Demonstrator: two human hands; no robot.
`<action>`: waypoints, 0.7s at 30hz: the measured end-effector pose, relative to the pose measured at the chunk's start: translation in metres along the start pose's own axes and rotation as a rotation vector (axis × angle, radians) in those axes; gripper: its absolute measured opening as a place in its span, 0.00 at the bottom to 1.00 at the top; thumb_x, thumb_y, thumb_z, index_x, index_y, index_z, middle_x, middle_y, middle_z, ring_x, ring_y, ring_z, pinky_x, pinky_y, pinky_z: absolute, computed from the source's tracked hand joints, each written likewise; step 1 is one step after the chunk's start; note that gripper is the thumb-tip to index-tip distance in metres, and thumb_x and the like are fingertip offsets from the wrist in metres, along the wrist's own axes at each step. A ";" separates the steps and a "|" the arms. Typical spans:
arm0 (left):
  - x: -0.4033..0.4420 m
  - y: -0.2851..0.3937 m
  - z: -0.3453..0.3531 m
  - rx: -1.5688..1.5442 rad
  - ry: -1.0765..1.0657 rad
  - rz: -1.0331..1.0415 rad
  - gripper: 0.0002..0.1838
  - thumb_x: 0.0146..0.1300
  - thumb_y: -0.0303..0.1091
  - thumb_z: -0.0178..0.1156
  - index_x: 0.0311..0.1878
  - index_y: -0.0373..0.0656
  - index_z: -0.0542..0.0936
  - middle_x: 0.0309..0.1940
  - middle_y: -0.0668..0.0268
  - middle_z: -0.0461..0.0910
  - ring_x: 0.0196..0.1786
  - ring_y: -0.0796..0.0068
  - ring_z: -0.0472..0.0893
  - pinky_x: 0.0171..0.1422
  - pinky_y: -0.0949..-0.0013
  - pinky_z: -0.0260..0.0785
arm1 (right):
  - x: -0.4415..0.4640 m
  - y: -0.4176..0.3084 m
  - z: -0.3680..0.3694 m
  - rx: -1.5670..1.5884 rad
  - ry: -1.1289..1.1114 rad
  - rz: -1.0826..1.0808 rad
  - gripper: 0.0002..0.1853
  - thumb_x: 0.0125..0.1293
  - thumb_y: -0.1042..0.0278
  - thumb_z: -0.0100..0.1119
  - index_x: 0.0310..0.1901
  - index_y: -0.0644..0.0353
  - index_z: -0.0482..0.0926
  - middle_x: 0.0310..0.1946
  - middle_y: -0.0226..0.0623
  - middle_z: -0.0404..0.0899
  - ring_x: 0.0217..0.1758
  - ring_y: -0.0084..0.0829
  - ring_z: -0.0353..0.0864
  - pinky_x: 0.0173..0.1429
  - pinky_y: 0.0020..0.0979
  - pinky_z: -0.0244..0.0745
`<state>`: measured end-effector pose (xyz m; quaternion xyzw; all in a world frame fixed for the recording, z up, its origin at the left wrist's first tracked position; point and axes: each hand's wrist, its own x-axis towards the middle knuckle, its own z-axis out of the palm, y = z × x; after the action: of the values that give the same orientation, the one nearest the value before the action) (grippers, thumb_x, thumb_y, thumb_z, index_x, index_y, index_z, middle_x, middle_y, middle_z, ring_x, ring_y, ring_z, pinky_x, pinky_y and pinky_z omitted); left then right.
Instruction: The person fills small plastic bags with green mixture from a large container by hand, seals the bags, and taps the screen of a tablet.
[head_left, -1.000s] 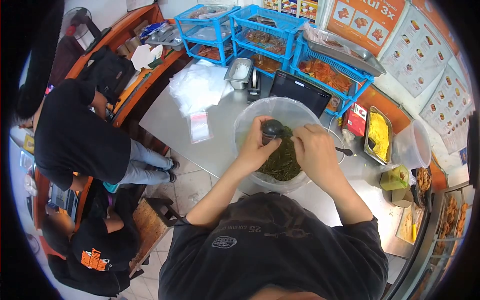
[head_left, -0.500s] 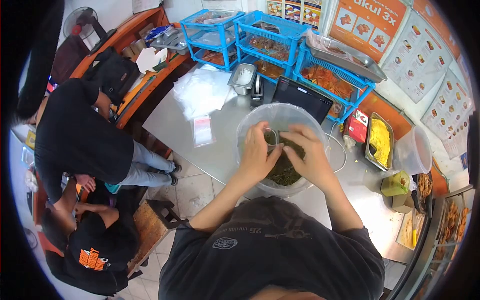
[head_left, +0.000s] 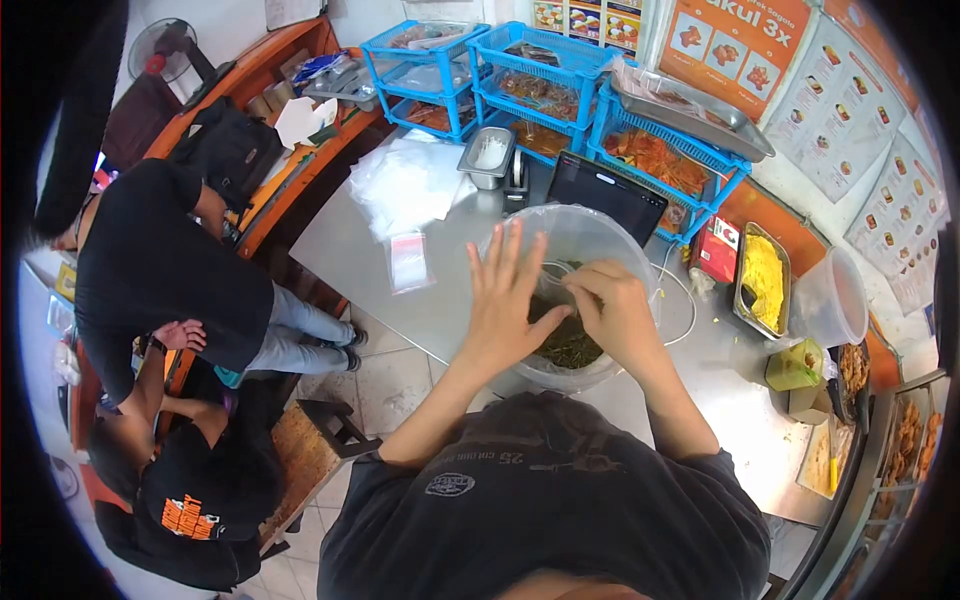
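Note:
A large clear plastic tub [head_left: 635, 240] stands on the metal table in front of me, with dark green shredded leafy food [head_left: 568, 345] in its bottom. My left hand [head_left: 503, 305] is over the tub's left side, fingers spread and holding nothing. My right hand [head_left: 615, 310] is inside the rim on the right, its fingers closed on a small clear cup [head_left: 553, 268]. Only part of the cup's round rim shows; the fingers cover the rest.
Behind the tub are a dark tablet [head_left: 605, 200], a metal container of white stuff [head_left: 487, 158] and blue stacked baskets [head_left: 535, 90]. Plastic bags [head_left: 405, 180] lie left. A tray of yellow food [head_left: 763, 285] stands right. Two people [head_left: 170, 270] are at the left.
My left hand has come away from the small cup and spread its fingers. My right hand has closed its fingers by the cup's rim. At the left, a person's hand has risen.

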<state>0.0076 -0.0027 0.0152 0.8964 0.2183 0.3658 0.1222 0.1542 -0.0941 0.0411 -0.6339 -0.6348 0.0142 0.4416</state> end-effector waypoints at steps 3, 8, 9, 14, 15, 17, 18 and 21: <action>0.003 -0.007 0.000 -0.526 0.103 -0.176 0.32 0.56 0.34 0.68 0.64 0.37 0.69 0.62 0.50 0.69 0.64 0.56 0.69 0.67 0.55 0.60 | -0.002 -0.002 -0.008 0.116 -0.003 0.028 0.06 0.54 0.82 0.59 0.34 0.66 0.82 0.31 0.42 0.81 0.36 0.39 0.80 0.41 0.33 0.74; -0.002 -0.025 0.016 -1.253 0.048 -0.414 0.08 0.63 0.24 0.61 0.44 0.32 0.81 0.34 0.63 0.84 0.38 0.79 0.82 0.45 0.75 0.74 | -0.004 -0.008 -0.010 0.358 0.039 0.180 0.04 0.58 0.79 0.61 0.36 0.67 0.81 0.27 0.37 0.80 0.28 0.28 0.77 0.36 0.27 0.72; -0.001 -0.022 0.015 -1.279 0.087 -0.456 0.06 0.63 0.24 0.62 0.41 0.33 0.80 0.33 0.61 0.84 0.35 0.78 0.82 0.43 0.76 0.74 | -0.006 -0.004 -0.009 0.356 0.017 0.211 0.04 0.58 0.78 0.61 0.36 0.67 0.81 0.26 0.36 0.80 0.27 0.26 0.76 0.35 0.26 0.71; -0.004 -0.027 0.023 -1.275 0.132 -0.429 0.04 0.63 0.24 0.62 0.39 0.33 0.80 0.33 0.61 0.84 0.35 0.77 0.83 0.43 0.75 0.75 | -0.011 0.003 -0.004 0.328 0.021 0.267 0.03 0.59 0.77 0.62 0.34 0.66 0.80 0.23 0.35 0.78 0.24 0.22 0.71 0.32 0.24 0.67; -0.004 -0.027 0.023 -1.276 0.127 -0.423 0.04 0.63 0.24 0.62 0.39 0.33 0.80 0.33 0.60 0.84 0.35 0.77 0.83 0.43 0.75 0.75 | -0.011 0.004 -0.003 0.323 0.044 0.262 0.03 0.59 0.77 0.62 0.33 0.66 0.80 0.23 0.35 0.78 0.24 0.23 0.71 0.32 0.25 0.67; -0.002 -0.023 0.019 -1.272 0.114 -0.458 0.04 0.63 0.24 0.61 0.39 0.33 0.79 0.33 0.61 0.84 0.36 0.78 0.82 0.44 0.76 0.74 | -0.012 0.007 -0.002 0.313 0.090 0.251 0.02 0.58 0.77 0.62 0.31 0.65 0.80 0.22 0.35 0.77 0.24 0.23 0.72 0.31 0.25 0.67; -0.001 -0.021 0.017 -1.270 0.107 -0.474 0.04 0.63 0.24 0.61 0.39 0.33 0.79 0.33 0.61 0.84 0.37 0.79 0.82 0.44 0.76 0.74 | -0.012 0.007 -0.002 0.281 0.106 0.212 0.02 0.57 0.77 0.62 0.31 0.65 0.79 0.22 0.35 0.77 0.24 0.24 0.72 0.31 0.25 0.67; -0.005 -0.013 0.017 -1.173 0.127 -0.454 0.05 0.64 0.24 0.60 0.40 0.32 0.79 0.33 0.61 0.83 0.39 0.80 0.81 0.45 0.77 0.73 | -0.013 0.006 -0.002 0.209 0.139 0.119 0.02 0.53 0.78 0.62 0.30 0.64 0.79 0.22 0.36 0.76 0.24 0.28 0.73 0.31 0.26 0.67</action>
<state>0.0130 0.0056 -0.0048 0.5884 0.1731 0.4420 0.6546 0.1582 -0.1044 0.0321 -0.6206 -0.5589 0.0625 0.5465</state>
